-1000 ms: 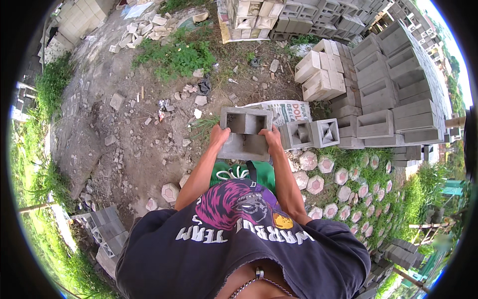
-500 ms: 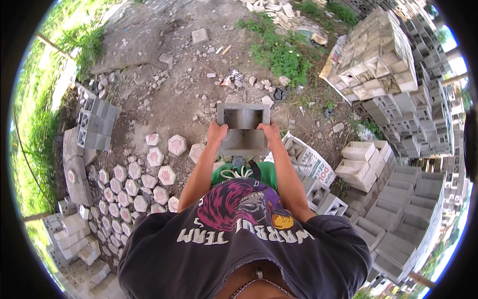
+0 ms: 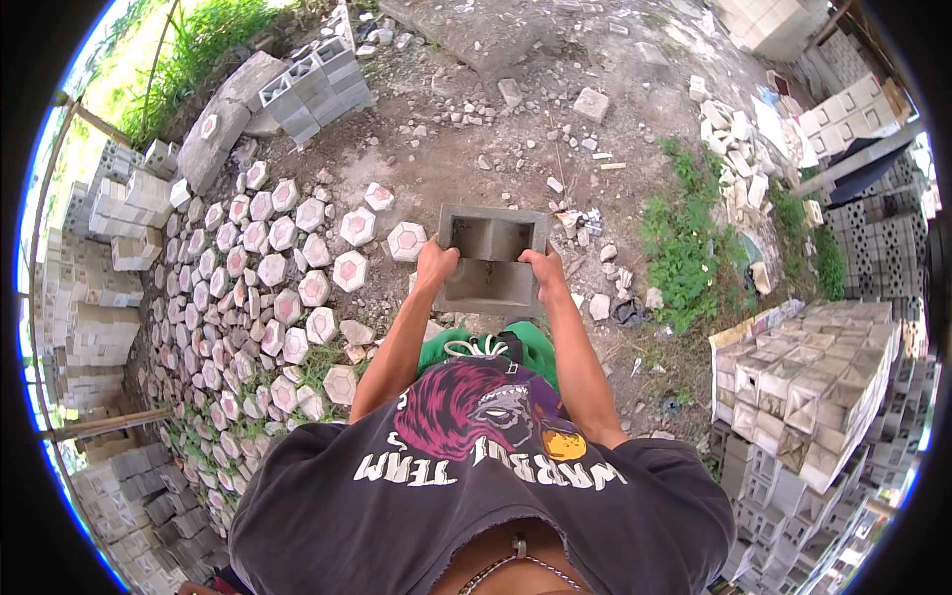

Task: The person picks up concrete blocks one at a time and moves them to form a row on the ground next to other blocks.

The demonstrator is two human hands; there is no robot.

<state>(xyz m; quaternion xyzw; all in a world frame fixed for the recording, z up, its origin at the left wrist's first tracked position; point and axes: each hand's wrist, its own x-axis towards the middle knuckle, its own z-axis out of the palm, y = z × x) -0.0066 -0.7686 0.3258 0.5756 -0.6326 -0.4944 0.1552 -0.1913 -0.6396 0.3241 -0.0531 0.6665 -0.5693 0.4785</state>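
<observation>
A grey hollow concrete block (image 3: 493, 289) is held in front of my body, above the dirt ground. Two square cavities face up toward me, split by a middle web. My left hand (image 3: 436, 265) grips its left end, thumb over the near edge. On the opposite end my right hand (image 3: 544, 270) has the same kind of hold. The fingers of both hands are mostly hidden behind the block. Both forearms reach forward from my dark T-shirt, with green shorts below.
Hexagonal pavers (image 3: 288, 305) cover the ground to the left. Beyond them a short row of grey hollow blocks (image 3: 315, 96) stands beside a broken concrete slab (image 3: 230, 119). Green weeds (image 3: 684, 238) and rubble (image 3: 732, 149) lie to the right, near a large block stack (image 3: 808, 382).
My body has turned left, so the pavers and the short block row have shifted rightward in view. The block remains in both hands at about the same place before me.
</observation>
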